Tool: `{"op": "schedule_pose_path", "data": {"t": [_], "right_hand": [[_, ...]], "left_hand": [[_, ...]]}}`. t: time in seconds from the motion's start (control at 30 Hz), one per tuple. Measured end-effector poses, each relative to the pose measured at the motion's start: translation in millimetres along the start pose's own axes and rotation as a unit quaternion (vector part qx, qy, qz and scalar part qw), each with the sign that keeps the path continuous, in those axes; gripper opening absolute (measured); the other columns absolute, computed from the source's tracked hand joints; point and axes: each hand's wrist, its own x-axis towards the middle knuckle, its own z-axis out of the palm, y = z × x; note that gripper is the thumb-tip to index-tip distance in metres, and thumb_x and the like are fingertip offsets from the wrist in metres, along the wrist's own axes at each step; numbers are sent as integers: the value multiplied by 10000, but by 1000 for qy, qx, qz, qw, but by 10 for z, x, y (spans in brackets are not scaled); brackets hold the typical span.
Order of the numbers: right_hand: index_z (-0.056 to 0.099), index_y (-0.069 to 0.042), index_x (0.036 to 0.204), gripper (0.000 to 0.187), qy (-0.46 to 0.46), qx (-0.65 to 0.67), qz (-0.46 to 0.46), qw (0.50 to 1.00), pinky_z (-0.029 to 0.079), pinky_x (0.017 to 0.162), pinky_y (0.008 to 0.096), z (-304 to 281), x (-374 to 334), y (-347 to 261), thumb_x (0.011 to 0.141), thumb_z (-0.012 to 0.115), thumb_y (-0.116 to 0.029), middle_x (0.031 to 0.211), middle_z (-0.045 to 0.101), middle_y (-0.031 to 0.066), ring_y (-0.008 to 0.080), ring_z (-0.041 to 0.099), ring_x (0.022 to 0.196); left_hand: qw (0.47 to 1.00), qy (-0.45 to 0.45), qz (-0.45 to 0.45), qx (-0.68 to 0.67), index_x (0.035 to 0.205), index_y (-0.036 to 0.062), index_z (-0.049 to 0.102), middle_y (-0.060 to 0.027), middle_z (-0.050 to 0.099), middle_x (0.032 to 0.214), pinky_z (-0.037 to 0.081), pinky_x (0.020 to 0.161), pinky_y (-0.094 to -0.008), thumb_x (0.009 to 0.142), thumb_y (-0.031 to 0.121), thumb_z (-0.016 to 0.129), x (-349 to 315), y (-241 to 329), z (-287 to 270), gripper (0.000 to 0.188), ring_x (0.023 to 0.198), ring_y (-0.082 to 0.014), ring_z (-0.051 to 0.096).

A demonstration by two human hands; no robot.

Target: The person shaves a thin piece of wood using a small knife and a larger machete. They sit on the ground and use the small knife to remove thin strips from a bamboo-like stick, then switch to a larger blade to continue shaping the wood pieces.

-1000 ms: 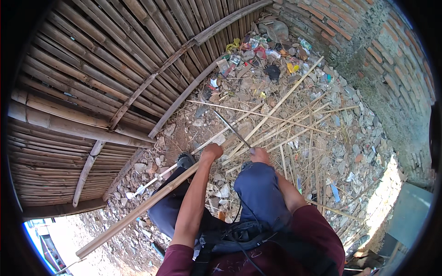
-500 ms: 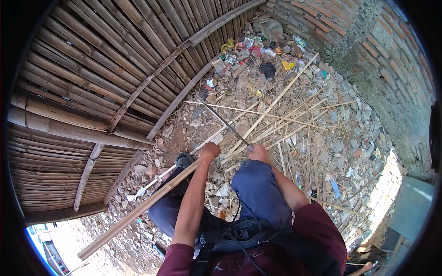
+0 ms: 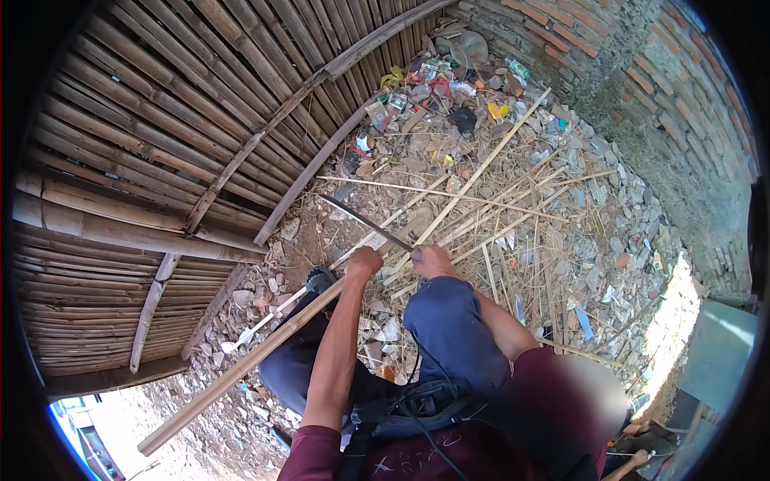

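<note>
Apparently, trimming is going on: the left hand (image 3: 366,260) is gripping the pole (image 3: 249,365), which is slanting from near left toward the middle, and the right hand (image 3: 433,261) is holding the knife (image 3: 365,220) across the pole, contact unclear. The next stroke is probably calling for firm support, left hand clear.

We see tan bamboo pole (image 3: 241,367), paler and darker bands lengthwise. Blade (image 3: 355,214): dark grey, pale glint along edge. Split strips (image 3: 485,164): straw yellow. We mark trousers (image 3: 446,319) navy, shirt (image 3: 309,450) maroon. Slatted wall (image 3: 144,136): brown, dark-gap striping. Brick wall (image 3: 573,42): orange-red courses, grey mortar. Rubble (image 3: 618,240) grey; litter scrap (image 3: 495,111) bright yellow; crumpled scrap (image 3: 463,120) black; flat panel (image 3: 722,349) grey-green.
</note>
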Motion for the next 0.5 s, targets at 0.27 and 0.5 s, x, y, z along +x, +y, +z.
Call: {"op": "schedule_pose_path", "data": {"t": [0.27, 0.5], "right_hand": [[723, -29, 1001, 294, 54, -65, 175, 981, 546, 862, 522, 102, 74, 1401, 837, 682, -270, 947, 707, 284, 451, 697, 940], [719, -39, 997, 295, 24, -41, 91, 995, 532, 840, 557, 2, 123, 1435, 840, 587, -251, 958, 695, 292, 498, 656, 901]], "left_hand": [[999, -17, 40, -1, 1179, 2, 719, -264, 687, 1230, 544, 991, -498, 980, 256, 468, -103, 275, -292, 409, 1159, -415, 670], [999, -25, 23, -2, 1171, 10, 727, -255, 696, 1207, 555, 965, -496, 997, 232, 457, -58, 250, -206, 390, 1122, -411, 686]]}}
